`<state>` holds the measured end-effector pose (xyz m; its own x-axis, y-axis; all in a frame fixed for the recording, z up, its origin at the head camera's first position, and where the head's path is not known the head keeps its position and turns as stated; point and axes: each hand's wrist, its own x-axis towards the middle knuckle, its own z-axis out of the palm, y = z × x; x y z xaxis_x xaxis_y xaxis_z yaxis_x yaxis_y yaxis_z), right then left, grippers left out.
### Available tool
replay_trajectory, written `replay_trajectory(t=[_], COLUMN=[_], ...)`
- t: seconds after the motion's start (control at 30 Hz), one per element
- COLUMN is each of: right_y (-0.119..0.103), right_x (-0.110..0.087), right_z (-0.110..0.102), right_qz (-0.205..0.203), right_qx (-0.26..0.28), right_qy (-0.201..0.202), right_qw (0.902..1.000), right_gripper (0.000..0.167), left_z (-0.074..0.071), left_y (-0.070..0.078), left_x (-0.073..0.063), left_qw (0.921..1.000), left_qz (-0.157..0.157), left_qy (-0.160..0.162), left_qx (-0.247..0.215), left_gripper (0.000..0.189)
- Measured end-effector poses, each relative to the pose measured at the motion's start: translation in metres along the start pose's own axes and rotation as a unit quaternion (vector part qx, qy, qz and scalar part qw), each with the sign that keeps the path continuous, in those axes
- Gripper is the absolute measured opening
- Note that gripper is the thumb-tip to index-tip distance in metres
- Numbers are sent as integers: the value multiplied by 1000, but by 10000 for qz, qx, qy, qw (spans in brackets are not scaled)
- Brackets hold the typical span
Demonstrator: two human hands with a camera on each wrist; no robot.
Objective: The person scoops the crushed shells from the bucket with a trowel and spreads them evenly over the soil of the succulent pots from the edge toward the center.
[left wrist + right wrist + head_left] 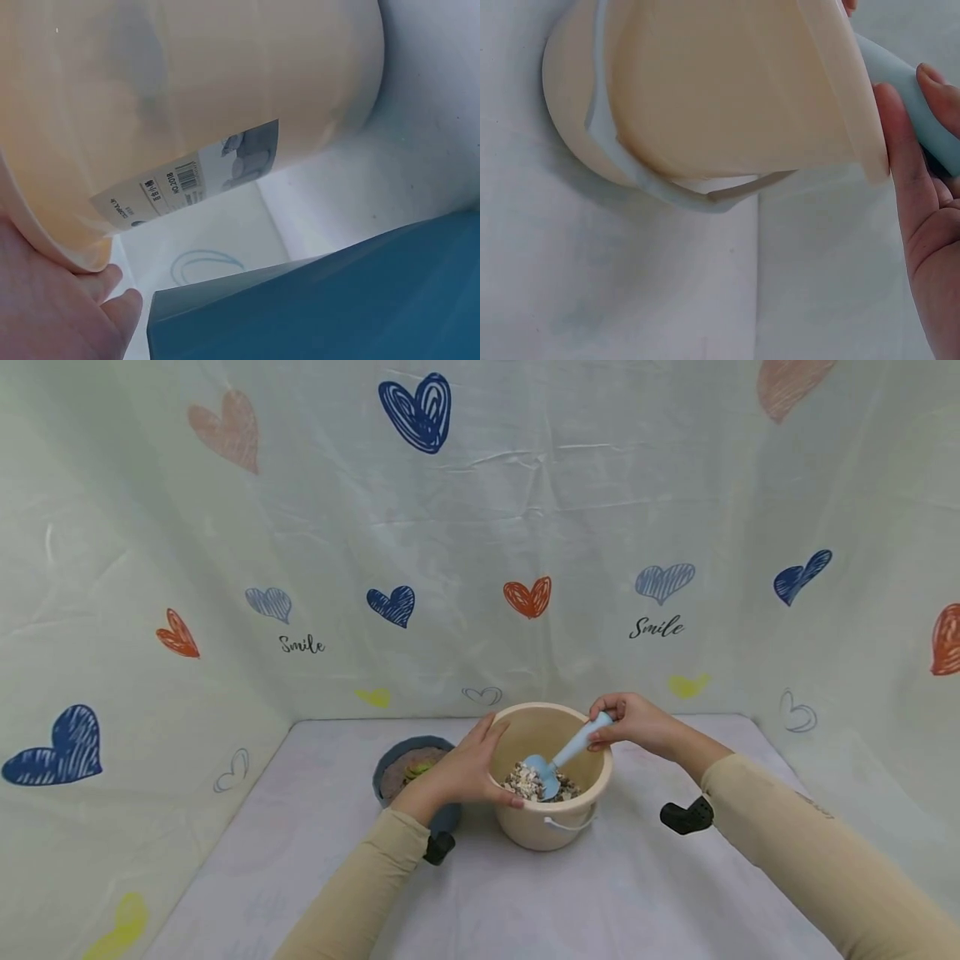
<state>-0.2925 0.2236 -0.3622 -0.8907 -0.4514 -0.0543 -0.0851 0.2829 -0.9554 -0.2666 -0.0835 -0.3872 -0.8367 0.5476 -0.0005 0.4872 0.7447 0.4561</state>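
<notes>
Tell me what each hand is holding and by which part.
The right hand holds the light-blue scoop by the upper end of its handle; the left hand holds the beige bucket by its rim.

"Smile" in black script, twice, on the backdrop (465,527); label (187,176) on the bucket (210,75) bears a barcode (187,177) and what appears to be "NO.2018", its remaining characters too small to read surely; dark lettering (815,805) on the right sleeve (795,843), illegible.
</notes>
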Motion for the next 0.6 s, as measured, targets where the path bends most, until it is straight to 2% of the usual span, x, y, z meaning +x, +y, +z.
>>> replay_trajectory(t=[0.37, 0.6], right_y=[7, 12], right_x=[-8, -14], right_z=[2, 4], right_qz=[-92, -58], right_qx=[246, 561], right_qy=[354, 615], right_qw=[9990, 9965], right_gripper=[20, 21], left_z=[-6, -15], left_y=[0, -5], left_x=[-4, -15], left_qw=[9995, 9989], left_qz=[113, 239], left_qy=[-19, 108], left_qx=[287, 401], left_gripper=[127, 125])
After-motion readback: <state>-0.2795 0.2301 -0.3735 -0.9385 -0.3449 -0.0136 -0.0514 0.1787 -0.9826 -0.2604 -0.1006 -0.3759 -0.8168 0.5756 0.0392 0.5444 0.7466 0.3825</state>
